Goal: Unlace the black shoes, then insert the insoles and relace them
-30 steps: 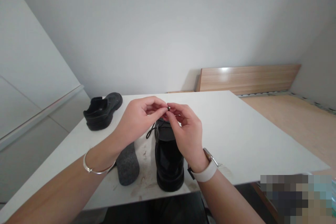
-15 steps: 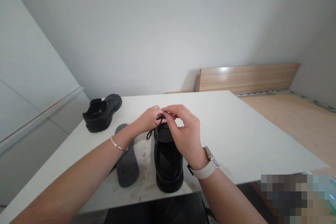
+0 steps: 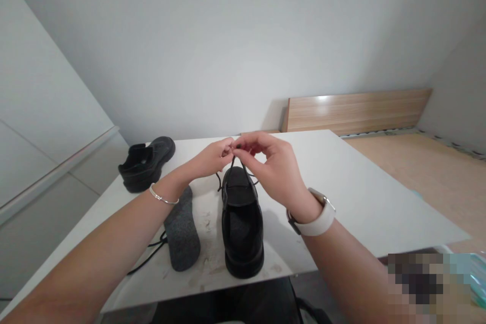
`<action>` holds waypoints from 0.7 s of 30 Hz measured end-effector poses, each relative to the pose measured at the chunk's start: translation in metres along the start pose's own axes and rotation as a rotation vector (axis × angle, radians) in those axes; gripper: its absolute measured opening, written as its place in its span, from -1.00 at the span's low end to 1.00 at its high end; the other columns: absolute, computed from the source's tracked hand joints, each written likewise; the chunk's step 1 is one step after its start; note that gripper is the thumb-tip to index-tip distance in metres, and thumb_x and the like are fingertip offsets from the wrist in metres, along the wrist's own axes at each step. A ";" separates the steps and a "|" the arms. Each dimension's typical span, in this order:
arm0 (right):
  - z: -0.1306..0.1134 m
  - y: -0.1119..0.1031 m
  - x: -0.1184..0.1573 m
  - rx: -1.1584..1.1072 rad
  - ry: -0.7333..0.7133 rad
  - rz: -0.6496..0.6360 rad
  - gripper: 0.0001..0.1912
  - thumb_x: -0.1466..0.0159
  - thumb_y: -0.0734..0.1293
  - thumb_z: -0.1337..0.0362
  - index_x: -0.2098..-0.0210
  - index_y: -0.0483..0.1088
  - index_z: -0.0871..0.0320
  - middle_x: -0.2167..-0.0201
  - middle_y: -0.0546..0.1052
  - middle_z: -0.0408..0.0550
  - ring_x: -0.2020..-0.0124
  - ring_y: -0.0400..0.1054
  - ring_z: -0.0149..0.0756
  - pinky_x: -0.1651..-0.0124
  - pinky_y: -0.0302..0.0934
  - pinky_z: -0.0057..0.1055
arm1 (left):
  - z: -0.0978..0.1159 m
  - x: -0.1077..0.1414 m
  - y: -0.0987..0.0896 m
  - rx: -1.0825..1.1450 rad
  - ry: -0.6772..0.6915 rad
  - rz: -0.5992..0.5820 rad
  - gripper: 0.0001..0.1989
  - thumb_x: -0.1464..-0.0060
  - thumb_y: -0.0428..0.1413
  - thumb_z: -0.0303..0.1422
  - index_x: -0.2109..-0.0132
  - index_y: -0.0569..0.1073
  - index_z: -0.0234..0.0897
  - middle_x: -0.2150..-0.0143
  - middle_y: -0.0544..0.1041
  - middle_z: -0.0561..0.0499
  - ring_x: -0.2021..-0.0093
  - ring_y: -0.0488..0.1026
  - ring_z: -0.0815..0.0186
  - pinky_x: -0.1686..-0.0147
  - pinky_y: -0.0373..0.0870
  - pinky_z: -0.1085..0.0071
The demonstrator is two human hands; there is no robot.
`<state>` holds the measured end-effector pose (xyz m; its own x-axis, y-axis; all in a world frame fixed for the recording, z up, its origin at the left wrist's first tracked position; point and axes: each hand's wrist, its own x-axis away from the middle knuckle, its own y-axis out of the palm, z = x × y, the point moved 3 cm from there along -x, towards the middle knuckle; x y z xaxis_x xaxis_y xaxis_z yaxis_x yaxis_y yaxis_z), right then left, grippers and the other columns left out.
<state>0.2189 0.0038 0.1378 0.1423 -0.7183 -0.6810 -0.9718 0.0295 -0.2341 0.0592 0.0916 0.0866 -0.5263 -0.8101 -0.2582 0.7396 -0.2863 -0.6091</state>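
A black shoe (image 3: 244,233) stands on the white table with its heel toward me. Its black shoelace (image 3: 232,164) is drawn up from the front of the shoe into both hands. My left hand (image 3: 212,158) pinches the lace from the left, and my right hand (image 3: 269,162) pinches it from the right, fingertips meeting above the shoe. The exact grip is partly hidden by the fingers. A grey felt insole (image 3: 183,238) lies left of the shoe, partly under my left forearm.
Another black shoe (image 3: 146,162) rests at the table's far left. A loose black lace (image 3: 146,259) lies beside the insole. Dirt marks the white table (image 3: 322,182) near the shoe. Beyond its right edge is a wooden bed frame (image 3: 353,113); a wall stands behind.
Both hands have risen from the shoe, pulling the lace up into a taut peak. My right wrist has shifted right, and more of the shoe's opening shows.
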 end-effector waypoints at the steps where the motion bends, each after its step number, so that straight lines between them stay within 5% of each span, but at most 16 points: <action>1: -0.008 -0.002 -0.010 -0.044 -0.033 0.033 -0.93 -0.25 0.41 0.42 0.29 0.50 0.14 0.36 0.58 -0.18 0.33 0.45 -0.41 0.20 0.35 -0.44 | -0.001 -0.001 0.002 0.075 -0.027 -0.028 -0.85 -0.10 0.16 -0.30 0.22 0.41 -0.27 0.46 0.43 0.12 0.49 0.36 0.38 0.48 0.33 0.47; 9: -0.080 -0.005 -0.100 -0.520 -0.182 0.346 -0.77 -0.34 0.24 0.65 0.32 0.33 0.23 0.35 0.49 -0.18 0.27 0.43 -0.57 0.05 0.37 -0.60 | -0.011 0.005 0.031 0.346 -0.178 -0.216 -0.48 -0.04 0.21 0.08 0.20 0.47 -0.35 0.40 0.55 -0.06 0.42 0.49 0.31 0.41 0.37 0.42; 12: -0.092 0.002 -0.119 -0.587 -0.166 0.371 -0.76 -0.34 0.26 0.62 0.37 0.27 0.21 0.37 0.45 -0.22 0.23 0.43 -0.60 0.01 0.37 -0.63 | -0.017 0.014 0.035 0.409 -0.199 -0.272 -0.17 -0.11 -0.18 0.34 0.15 0.53 -0.37 0.29 0.63 -0.20 0.31 0.55 0.21 0.25 0.43 0.30; 15: -0.089 0.012 -0.127 -0.585 -0.161 0.366 -0.69 -0.33 0.26 0.64 0.40 0.27 0.13 0.42 0.42 -0.28 0.27 0.40 -0.67 0.02 0.35 -0.74 | -0.019 0.025 0.036 0.504 -0.145 -0.353 0.18 0.08 -0.56 0.44 0.06 0.58 -0.39 0.15 0.64 -0.29 0.14 0.57 0.09 0.04 0.42 0.19; 17: -0.083 0.021 -0.130 -0.600 -0.185 0.364 -0.63 -0.33 0.23 0.69 0.42 0.28 0.10 0.44 0.40 -0.31 0.35 0.38 -0.69 0.07 0.35 -0.79 | -0.014 0.032 0.039 0.487 -0.072 -0.343 0.16 0.11 -0.46 0.47 0.01 0.58 -0.38 0.06 0.62 -0.29 0.03 0.54 0.04 -0.08 0.37 0.16; 21: -0.082 0.038 -0.129 -0.655 -0.290 0.373 -0.63 -0.31 0.25 0.69 0.41 0.31 0.08 0.47 0.37 -0.33 0.36 0.38 -0.68 0.09 0.35 -0.80 | 0.006 0.040 0.053 0.325 -0.105 -0.182 -0.30 0.10 0.23 0.23 0.11 0.59 -0.34 0.09 0.63 -0.18 0.05 0.53 0.06 -0.02 0.42 0.20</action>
<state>0.1484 0.0406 0.2742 -0.2574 -0.5297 -0.8082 -0.8651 -0.2463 0.4369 0.0792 0.0408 0.0483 -0.6283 -0.7739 -0.0795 0.7410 -0.5640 -0.3645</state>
